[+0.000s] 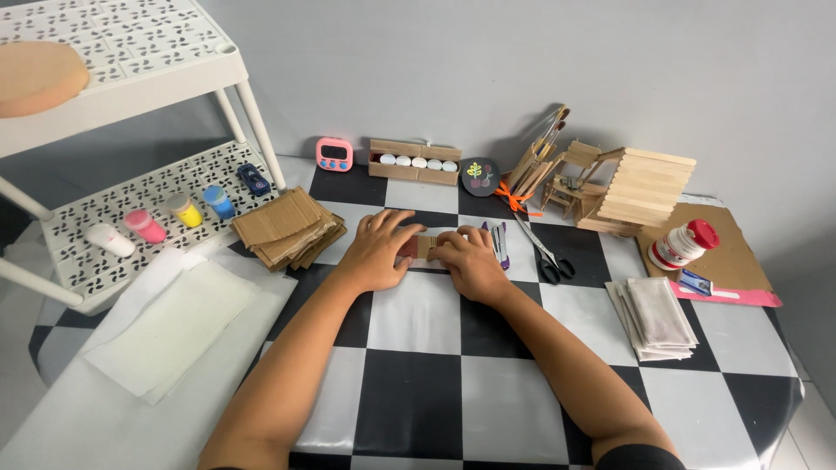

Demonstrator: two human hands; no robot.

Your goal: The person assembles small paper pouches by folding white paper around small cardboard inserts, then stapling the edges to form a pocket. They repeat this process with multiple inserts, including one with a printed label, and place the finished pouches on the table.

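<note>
My left hand (pixel 376 248) and right hand (pixel 470 259) lie flat, fingers curled over a small cardboard piece (pixel 424 247) between them on the checkered table (pixel 418 374); purple stapler (pixel 498 242) just beside my right hand.

Scissors (pixel 550 258); stapler (pixel 498 243); pink timer (pixel 334 154); glue jar (pixel 684 244) (red-capped); paint bottles (pixel 164 218) on the rack (pixel 113 202).

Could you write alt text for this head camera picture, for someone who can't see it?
Two bare hands, left hand and right hand, press a small cardboard piece onto a black-and-white checkered table. A stack of cardboard lies left, scissors right.
</note>
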